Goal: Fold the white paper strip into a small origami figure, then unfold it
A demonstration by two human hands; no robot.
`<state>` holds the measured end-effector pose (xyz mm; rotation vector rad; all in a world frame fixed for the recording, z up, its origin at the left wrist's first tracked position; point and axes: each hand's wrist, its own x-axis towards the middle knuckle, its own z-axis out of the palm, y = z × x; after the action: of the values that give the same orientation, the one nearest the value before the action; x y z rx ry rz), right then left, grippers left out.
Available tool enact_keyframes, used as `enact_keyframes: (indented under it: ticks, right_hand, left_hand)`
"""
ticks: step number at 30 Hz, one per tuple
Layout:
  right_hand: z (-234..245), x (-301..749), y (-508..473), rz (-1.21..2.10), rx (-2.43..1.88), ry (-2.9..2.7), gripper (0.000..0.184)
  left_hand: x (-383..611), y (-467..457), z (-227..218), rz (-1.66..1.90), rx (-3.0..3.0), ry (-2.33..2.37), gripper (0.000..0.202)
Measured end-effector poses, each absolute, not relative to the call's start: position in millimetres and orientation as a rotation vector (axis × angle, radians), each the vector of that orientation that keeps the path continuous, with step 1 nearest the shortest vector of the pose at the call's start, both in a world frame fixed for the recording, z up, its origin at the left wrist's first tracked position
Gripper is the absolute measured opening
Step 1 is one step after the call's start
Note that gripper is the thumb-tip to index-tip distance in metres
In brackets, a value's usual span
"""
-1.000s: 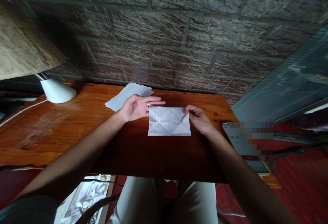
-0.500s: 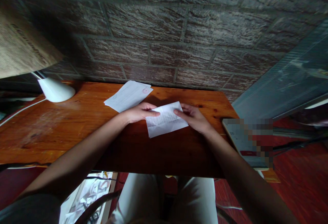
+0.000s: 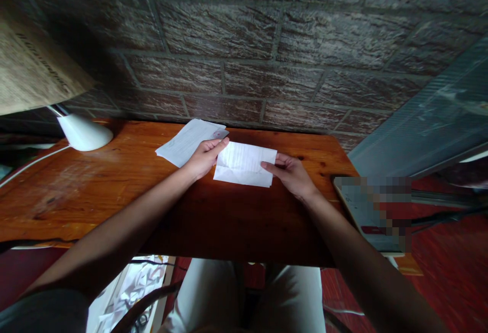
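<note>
A folded white sheet of paper [image 3: 244,164] with creases is held just above the wooden table [image 3: 114,190], near its far edge. My left hand [image 3: 205,156] grips the sheet's left edge, fingers curled around it. My right hand [image 3: 292,174] holds the right edge, thumb on top and fingers beneath. Both forearms reach in from the near side of the table.
Loose white sheets [image 3: 188,141] lie behind my left hand. A white lamp base [image 3: 83,132] with a cable and a tan shade [image 3: 30,68] stand at the left. A blurred flat device [image 3: 371,211] rests at the table's right edge. A brick wall [image 3: 244,43] backs the table.
The folded paper lay flat a second ago with my left hand open beside it. Both hands then lifted and turned it, and it is now held farther back.
</note>
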<state>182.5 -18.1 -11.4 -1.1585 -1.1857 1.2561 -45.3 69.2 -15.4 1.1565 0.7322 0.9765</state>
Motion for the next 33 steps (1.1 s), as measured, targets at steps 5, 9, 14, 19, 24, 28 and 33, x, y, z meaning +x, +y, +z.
enact_keyframes:
  ticks: [5, 9, 14, 19, 24, 28, 33]
  right_hand:
    - [-10.8, 184.1, -18.4, 1.22, -1.148, -1.11, 0.035]
    - [-9.3, 185.8, -16.6, 1.18, -1.123, -1.032, 0.033]
    - [-6.6, 182.9, -16.3, 1.126, -1.126, -1.009, 0.033]
    - [-6.6, 180.8, -15.5, 1.079, -1.099, -0.906, 0.031]
    - [-7.3, 183.0, -16.0, 1.054, -1.169, -0.95, 0.039]
    - [-7.9, 185.7, -17.5, 1.022, -1.235, -1.005, 0.04]
    - [-7.9, 188.0, -18.3, 1.004, -1.234, -1.102, 0.037]
  left_hand:
    - [-37.9, 59.7, -16.0, 0.917, 1.177, 0.696, 0.045]
    - [-39.3, 56.7, -22.1, 0.771, 1.3, 0.683, 0.044]
    - [-41.1, 57.7, -24.8, 0.723, 1.391, 0.699, 0.04]
    - [-37.2, 52.4, -16.1, 0.718, 1.462, 0.713, 0.043]
    - [-38.2, 49.1, -11.7, 0.744, 1.459, 0.751, 0.043]
    - [-39.0, 50.5, -16.5, 0.594, 1.439, 0.719, 0.042]
    - [-40.0, 59.9, -20.4, 0.872, 1.534, 0.764, 0.048]
